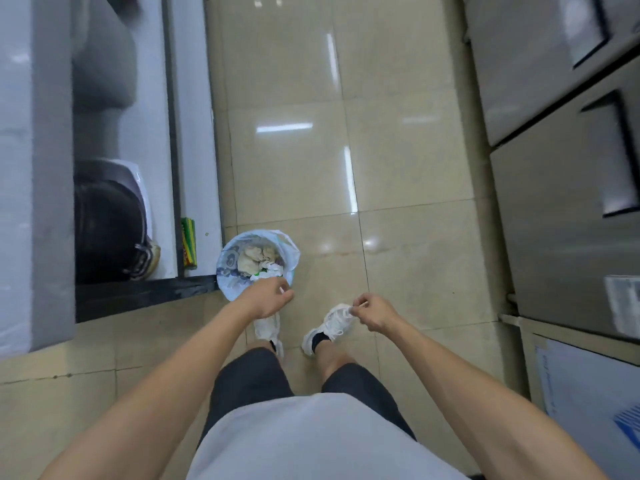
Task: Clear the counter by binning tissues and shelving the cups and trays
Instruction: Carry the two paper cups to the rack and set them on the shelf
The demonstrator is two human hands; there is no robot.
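A small round bin [227, 271] with a pale plastic liner stands on the floor by the corner of the counter unit. It holds crumpled tissues [268, 270] and beige waste. My left hand [268, 301] hovers at the bin's near rim, fingers curled, with a small white tissue scrap [282, 289] sticking out of them. My right hand [375, 311] is to the right of the bin, above my shoe, fingers pinched on a thin pale bit [358, 305] too small to identify. No cups or trays are in view.
On the left, a grey counter unit [34, 202] has open shelves holding a black bag [107, 233] and a green packet [189, 247]. Steel cabinet doors [561, 168] line the right side. Glossy beige floor tiles [311, 150] run ahead between them.
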